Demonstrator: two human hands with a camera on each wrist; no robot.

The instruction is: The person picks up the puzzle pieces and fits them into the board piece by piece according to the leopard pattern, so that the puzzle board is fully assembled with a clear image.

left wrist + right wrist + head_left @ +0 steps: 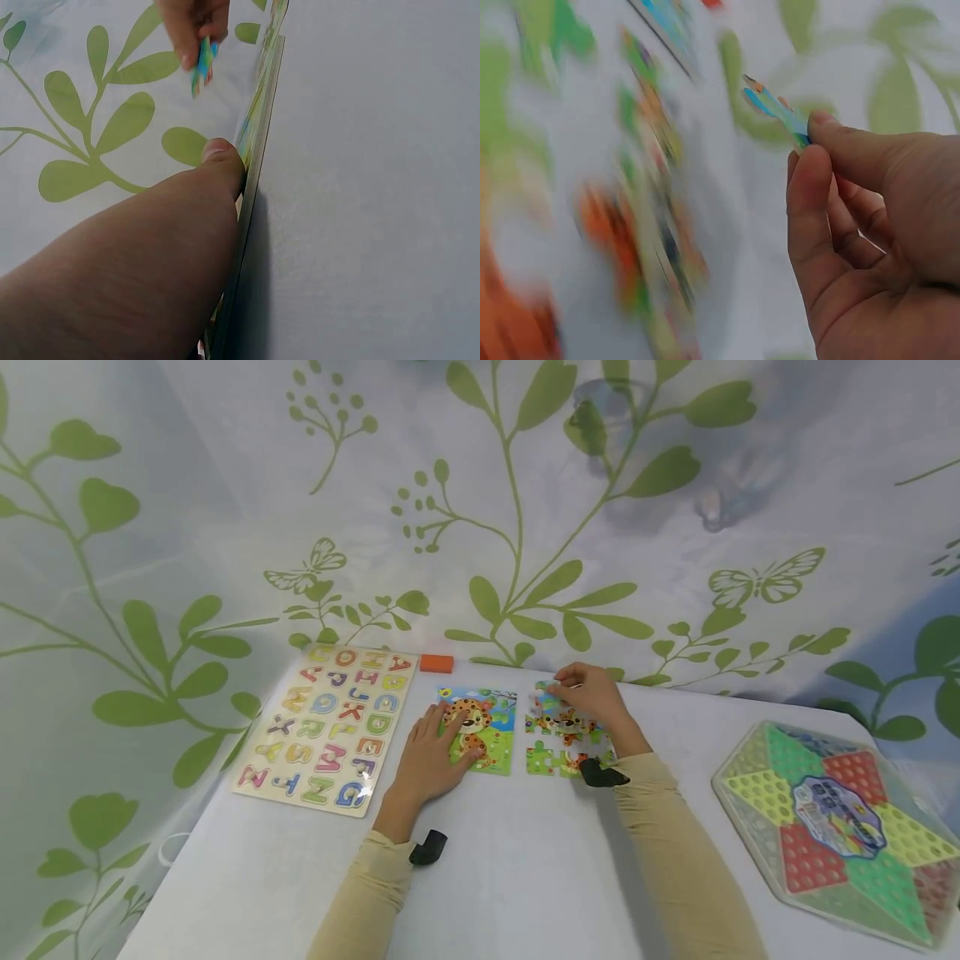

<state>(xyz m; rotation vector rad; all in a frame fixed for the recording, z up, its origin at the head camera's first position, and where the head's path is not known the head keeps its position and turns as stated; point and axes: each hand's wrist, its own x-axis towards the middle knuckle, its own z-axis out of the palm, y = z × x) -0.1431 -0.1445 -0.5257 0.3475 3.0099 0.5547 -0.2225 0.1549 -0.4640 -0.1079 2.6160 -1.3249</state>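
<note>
My left hand (431, 756) lies with fingers spread on the left side of a leopard picture board (497, 743). In the left wrist view its thumb (220, 154) rests at the edge of the board. To the right, my right hand (596, 697) is raised above a group of jigsaw pieces (538, 760). Thumb and forefinger pinch a small jigsaw piece (780, 112), blue and green with a bit of orange, seen nearly edge-on. The pieces beneath show parts of a leopard on grass; some are hidden by the right hand and wrist, and they blur in the right wrist view.
A wooden alphabet puzzle board (303, 802) lies left of the left hand. An orange block (437, 663) sits at the back edge of the table (495, 877). On the right is a hexagonal Chinese checkers box (757, 852). A leaf-patterned curtain (420, 593) hangs behind.
</note>
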